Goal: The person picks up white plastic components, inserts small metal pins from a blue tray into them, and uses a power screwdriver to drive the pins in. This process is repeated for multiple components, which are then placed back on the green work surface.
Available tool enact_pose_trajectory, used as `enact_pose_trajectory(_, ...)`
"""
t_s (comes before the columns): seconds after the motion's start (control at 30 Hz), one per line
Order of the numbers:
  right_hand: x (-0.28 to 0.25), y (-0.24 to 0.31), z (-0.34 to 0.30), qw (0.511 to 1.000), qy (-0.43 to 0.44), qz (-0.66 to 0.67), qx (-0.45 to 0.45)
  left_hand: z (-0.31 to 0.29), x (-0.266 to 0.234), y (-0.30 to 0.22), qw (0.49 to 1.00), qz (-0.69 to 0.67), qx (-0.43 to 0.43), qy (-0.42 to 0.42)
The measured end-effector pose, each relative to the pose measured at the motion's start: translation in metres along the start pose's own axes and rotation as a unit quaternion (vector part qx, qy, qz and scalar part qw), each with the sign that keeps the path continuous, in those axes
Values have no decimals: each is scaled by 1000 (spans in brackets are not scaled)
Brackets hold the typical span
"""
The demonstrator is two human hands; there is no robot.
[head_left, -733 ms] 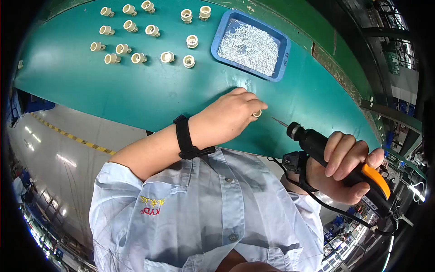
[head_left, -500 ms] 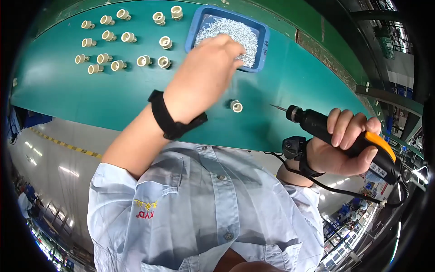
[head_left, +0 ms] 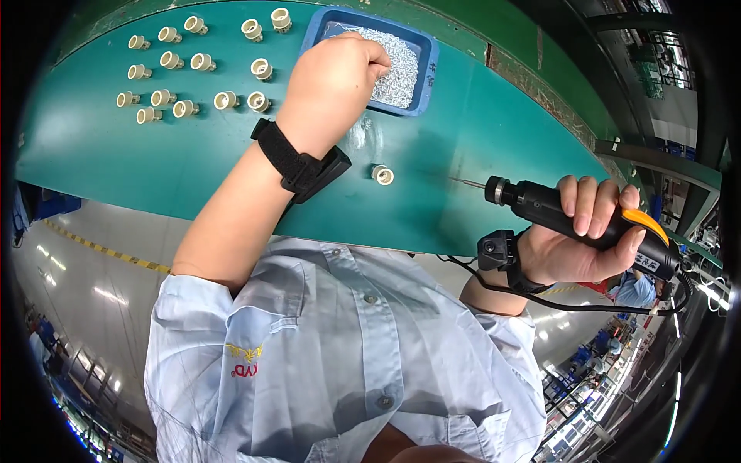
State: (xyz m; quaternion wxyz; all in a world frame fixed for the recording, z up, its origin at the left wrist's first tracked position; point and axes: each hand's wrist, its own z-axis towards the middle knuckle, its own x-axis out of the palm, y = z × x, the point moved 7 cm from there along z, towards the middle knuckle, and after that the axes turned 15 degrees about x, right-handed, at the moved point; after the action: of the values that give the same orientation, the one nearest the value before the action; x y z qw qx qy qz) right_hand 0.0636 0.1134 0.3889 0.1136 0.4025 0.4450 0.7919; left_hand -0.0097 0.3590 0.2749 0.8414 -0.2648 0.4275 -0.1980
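Left hand (head_left: 330,83): fingertips mostly hidden over silvery pieces (head_left: 400,83); cannot tell whether pinched
Right hand (head_left: 573,258): wrapped around screwdriver (head_left: 543,204)
Blue tray (head_left: 427,73): partly covered

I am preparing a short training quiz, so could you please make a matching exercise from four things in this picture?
1. Left hand
2. Power screwdriver
3. Lone cream socket
4. Yellow-and-black band

A. On the floor
B. Over the blue tray
C. In the right hand
D. On the green table, apart from the other sockets

Pairs: 1-B, 2-C, 3-D, 4-A
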Motion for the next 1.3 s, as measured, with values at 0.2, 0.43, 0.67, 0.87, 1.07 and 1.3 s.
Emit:
enact_pose_trajectory(0.2,7,-3,-4,1000,1,-2,4,-1,-5,-2,999,49,-12,2)
enact_pose_trajectory(0.43,19,-7,0,999,25,-34,15,-3,-4,0,999,32,22,-26)
enact_pose_trajectory(0.67,23,-11,-1,999,26,-46,12,-6,-11,-6,998,43,17,-53)
enact_pose_trajectory(0.87,34,-13,-7,999,35,-15,19,-20,-27,-58,995,-38,92,-26)
enact_pose_trajectory(1.07,74,-15,-13,987,161,-11,1,-64,-27,-81,980,-188,53,48)
enact_pose_trajectory(1.3,86,-20,-16,986,153,-62,2,-76,-26,-81,972,-214,61,76)
